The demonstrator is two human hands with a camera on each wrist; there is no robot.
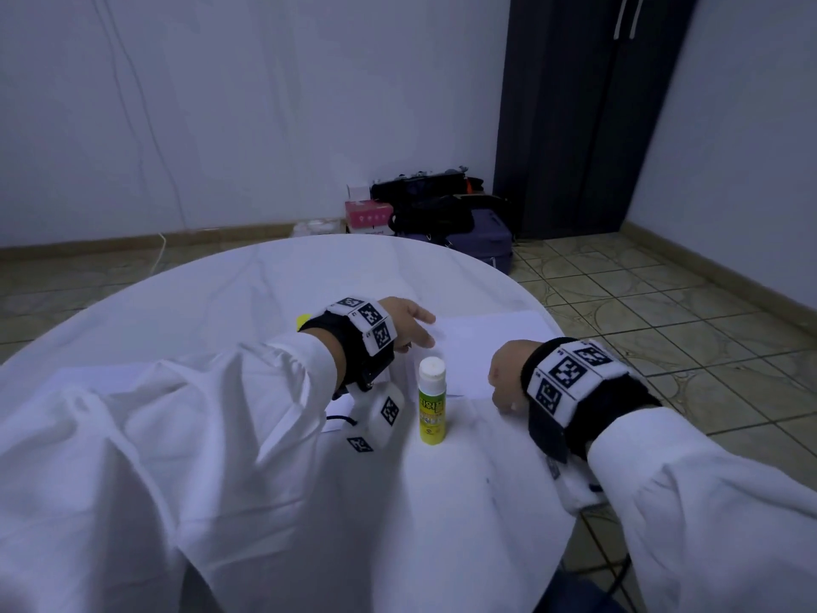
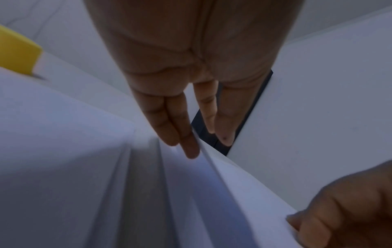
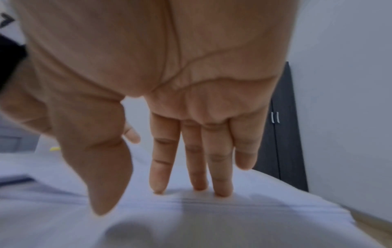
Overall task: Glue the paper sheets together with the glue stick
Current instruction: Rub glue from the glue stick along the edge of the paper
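Glue stick (image 1: 431, 400) upright (cap off), betw. hands.

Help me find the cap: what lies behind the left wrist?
Behind the left hand, a yellow piece peeks out on the table. The wristband hides most of it, so I cannot confirm that it is the cap.

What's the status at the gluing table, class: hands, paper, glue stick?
Left hand open, fingers flat on the paper sheets. Right hand open, fingertips pressing the paper. Uncapped glue stick upright between the hands, untouched. Nothing in the way.
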